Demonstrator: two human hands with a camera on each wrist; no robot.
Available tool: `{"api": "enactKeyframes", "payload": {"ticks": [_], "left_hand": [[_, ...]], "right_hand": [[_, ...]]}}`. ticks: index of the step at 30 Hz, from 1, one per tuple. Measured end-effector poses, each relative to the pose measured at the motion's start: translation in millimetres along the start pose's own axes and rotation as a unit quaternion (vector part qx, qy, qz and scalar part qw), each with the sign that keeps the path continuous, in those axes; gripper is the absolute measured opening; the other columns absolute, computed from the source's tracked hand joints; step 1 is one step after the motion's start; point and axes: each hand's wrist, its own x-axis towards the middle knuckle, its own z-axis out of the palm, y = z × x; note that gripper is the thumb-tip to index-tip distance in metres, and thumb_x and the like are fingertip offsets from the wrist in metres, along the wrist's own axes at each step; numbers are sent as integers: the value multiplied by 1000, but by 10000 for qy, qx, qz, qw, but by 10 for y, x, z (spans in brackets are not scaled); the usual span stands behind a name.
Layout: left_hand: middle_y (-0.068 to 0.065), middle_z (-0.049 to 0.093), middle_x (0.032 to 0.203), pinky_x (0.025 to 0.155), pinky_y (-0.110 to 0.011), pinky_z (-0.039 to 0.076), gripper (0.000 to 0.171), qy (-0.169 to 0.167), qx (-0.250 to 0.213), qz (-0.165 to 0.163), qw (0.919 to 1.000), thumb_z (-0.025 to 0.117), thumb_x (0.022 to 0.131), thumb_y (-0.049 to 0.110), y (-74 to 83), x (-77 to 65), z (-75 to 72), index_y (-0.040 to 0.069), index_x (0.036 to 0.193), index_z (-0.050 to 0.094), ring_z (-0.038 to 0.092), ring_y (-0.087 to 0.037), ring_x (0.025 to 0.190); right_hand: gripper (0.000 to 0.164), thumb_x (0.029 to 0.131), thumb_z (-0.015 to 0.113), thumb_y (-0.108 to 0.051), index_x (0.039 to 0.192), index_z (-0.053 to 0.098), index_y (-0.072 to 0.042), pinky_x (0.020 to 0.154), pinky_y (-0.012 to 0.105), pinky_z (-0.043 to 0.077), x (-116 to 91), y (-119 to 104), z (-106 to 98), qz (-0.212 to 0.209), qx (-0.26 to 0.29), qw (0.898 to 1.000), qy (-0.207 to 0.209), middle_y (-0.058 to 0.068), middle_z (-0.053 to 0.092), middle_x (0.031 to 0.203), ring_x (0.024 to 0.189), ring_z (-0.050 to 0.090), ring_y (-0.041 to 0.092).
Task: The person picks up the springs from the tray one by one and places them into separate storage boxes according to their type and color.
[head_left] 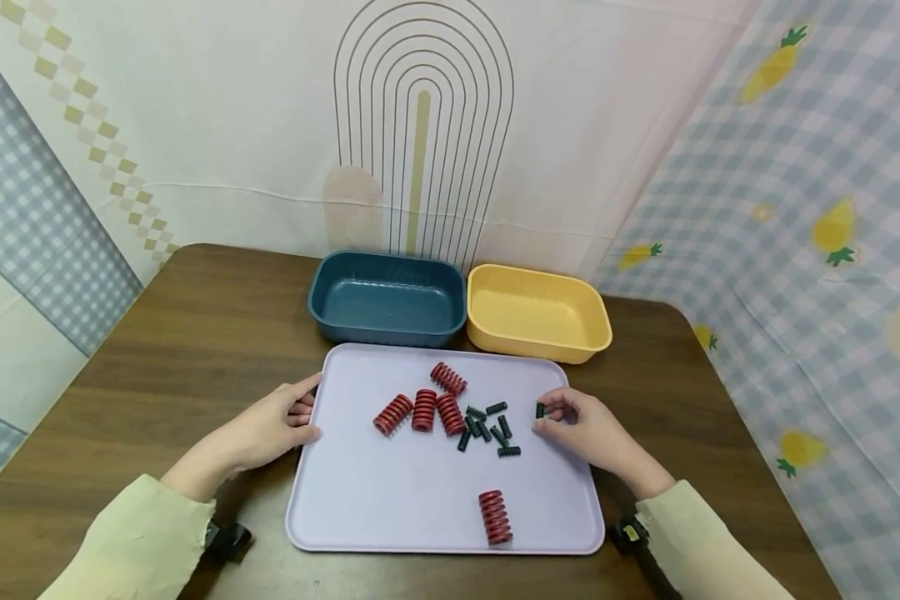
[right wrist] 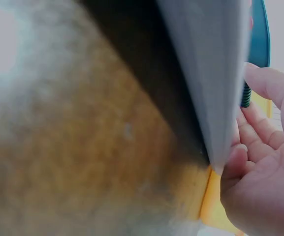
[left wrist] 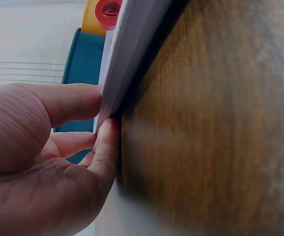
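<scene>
A pale lilac tray (head_left: 390, 508) lies on the table, with my left hand (head_left: 273, 425) at its left edge. In the left wrist view the thumb (left wrist: 75, 101) meets the rim while other fingertips reach its underside. Over the tray's right side, my right hand (head_left: 588, 429) pinches a small dark green spring (head_left: 540, 410) between thumb and fingers; the right wrist view shows its coils (right wrist: 246, 96). Several more small green springs (head_left: 508, 452) lie loosely grouped near the tray's middle. Large red springs (head_left: 423, 410) sit left of them, and one red spring (head_left: 495, 517) lies near the front edge.
A dark blue bin (head_left: 390, 329) and a yellow bin (head_left: 536, 342) stand side by side behind the tray. The brown wooden table (head_left: 217, 333) extends on both sides. Printed cloth (head_left: 255, 108) hangs behind it.
</scene>
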Motion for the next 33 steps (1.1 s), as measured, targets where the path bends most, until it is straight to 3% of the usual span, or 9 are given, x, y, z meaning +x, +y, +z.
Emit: {"api": "enactKeyframes", "payload": {"ticks": [6,20,33], "left_hand": [[-17,45,116,90,-32,48,78,37,34,29,10000,70,88,7,-31,7,2,-1,151,25,51,-26,109],[-17,46,115,89,-31,48,77,37,-19,39,10000,70,87,6,-15,7,4,-3,150,26,50,-27,108],[-17,45,116,89,-31,48,78,17,-37,-6,10000,69,88,6,5,7,-1,-1,151,25,50,-26,108]], "right_hand": [[31,85,76,-30,107,65,-13,66,28,49,33,3,-64,-150,96,9996,205,-1,65,89,81,59,18],[33,88,73,-28,113,64,-9,68,26,51,146,-78,-210,-352,242,9950,898,5,64,99,86,60,19],[40,90,70,-29,120,61,-4,67,16,48,303,-142,-288,-384,753,9790,1856,12,63,103,86,59,18]]}}
